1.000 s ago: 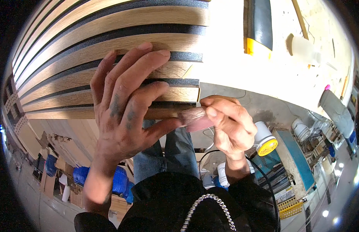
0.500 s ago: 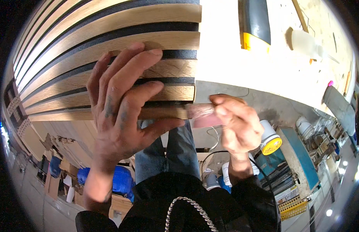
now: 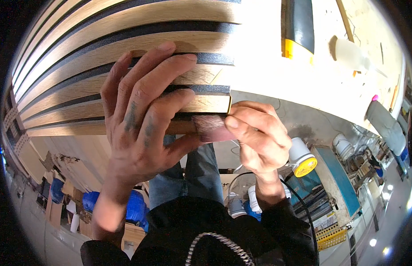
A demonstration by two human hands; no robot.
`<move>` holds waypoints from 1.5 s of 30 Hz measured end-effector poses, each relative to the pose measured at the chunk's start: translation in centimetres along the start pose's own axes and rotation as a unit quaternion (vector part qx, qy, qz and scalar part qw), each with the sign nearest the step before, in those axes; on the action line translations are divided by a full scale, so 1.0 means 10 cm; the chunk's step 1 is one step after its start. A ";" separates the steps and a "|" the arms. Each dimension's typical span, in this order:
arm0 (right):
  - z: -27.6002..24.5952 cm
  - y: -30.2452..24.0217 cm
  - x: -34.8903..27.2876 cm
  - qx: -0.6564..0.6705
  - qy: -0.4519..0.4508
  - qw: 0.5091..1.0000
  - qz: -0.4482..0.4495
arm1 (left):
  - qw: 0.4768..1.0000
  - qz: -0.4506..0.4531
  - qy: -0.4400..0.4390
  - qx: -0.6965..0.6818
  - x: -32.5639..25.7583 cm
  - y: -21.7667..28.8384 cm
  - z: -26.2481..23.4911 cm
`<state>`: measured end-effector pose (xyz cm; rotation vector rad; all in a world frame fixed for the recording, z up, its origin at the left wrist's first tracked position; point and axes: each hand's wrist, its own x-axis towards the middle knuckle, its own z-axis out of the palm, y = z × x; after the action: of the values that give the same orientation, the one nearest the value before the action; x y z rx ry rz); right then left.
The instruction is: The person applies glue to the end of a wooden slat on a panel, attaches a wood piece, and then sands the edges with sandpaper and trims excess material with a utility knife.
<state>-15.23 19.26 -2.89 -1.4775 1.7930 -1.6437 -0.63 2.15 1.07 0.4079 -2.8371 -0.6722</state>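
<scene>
A slatted wood panel (image 3: 82, 73) with light wood strips over black backing reaches from the upper left to the middle. My left hand (image 3: 141, 111) grips its near part, the fingers spread across the slats and the thumb at the near edge. My right hand (image 3: 261, 137) pinches a folded piece of reddish sandpaper (image 3: 211, 128) between thumb and fingers. The sandpaper lies against the right end of the nearest slat, close to my left thumb. Just behind it, the neighbouring slat's end shows a thin dark and yellowish edge.
Beyond the panel, a brightly lit worktop (image 3: 268, 77) carries a black and yellow tool (image 3: 299, 31) and a whitish plastic bottle (image 3: 350, 53). Below right stand a white bucket with a yellow lid (image 3: 303, 162) and a yellow basket (image 3: 331, 239). Blue plastic bundles (image 3: 135, 208) lie lower left.
My right hand has moved left with the sandpaper, from beyond the slat's end onto it. My left hand stays on the panel; the view has shifted slightly.
</scene>
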 end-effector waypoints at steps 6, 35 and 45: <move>-0.10 -0.06 -0.21 -0.021 0.061 0.997 0.043 | 1.000 0.003 -0.003 0.000 0.06 0.05 -0.02; -0.43 -0.32 -0.50 -0.026 0.291 0.941 0.168 | 0.999 0.004 -0.032 0.000 0.00 0.04 -0.02; -0.66 -0.52 -0.85 0.097 0.412 0.861 0.282 | 0.995 0.069 -0.056 0.032 0.09 0.16 -0.04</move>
<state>-14.23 30.77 0.12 -0.0500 2.0523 -2.1585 -1.70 3.06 2.22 0.1851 -2.9650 -0.5968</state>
